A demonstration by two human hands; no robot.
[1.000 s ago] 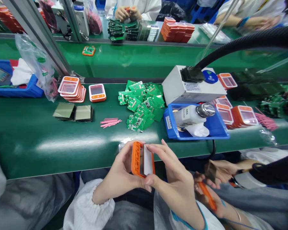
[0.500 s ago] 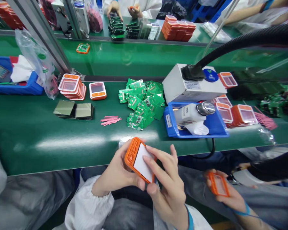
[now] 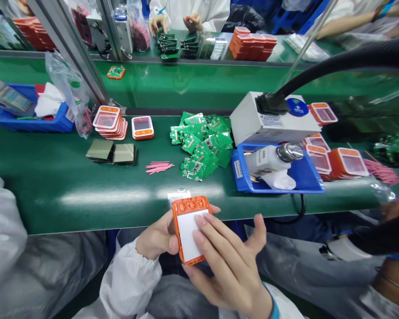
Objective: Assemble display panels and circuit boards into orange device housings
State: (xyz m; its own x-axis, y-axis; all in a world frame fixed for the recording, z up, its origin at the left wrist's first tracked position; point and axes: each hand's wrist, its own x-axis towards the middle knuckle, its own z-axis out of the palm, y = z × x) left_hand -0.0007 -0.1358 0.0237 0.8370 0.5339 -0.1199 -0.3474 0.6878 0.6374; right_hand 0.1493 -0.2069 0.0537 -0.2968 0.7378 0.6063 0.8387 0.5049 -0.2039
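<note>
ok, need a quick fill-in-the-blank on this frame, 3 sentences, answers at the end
1. Both hands hold an orange frame whose inset panel is coloured ____.
2. The right hand lays its fingers flat on the panel, while the ____ hand grips the frame's edge.
3. The loose pile of circuit boards on the green table lies just left of a ____ tray holding a bottle.

Missing words: white; left; blue

Left hand (image 3: 159, 237) curled in a grip from the side, right hand (image 3: 229, 261) flat, fingers (image 3: 206, 228) extended.
</note>
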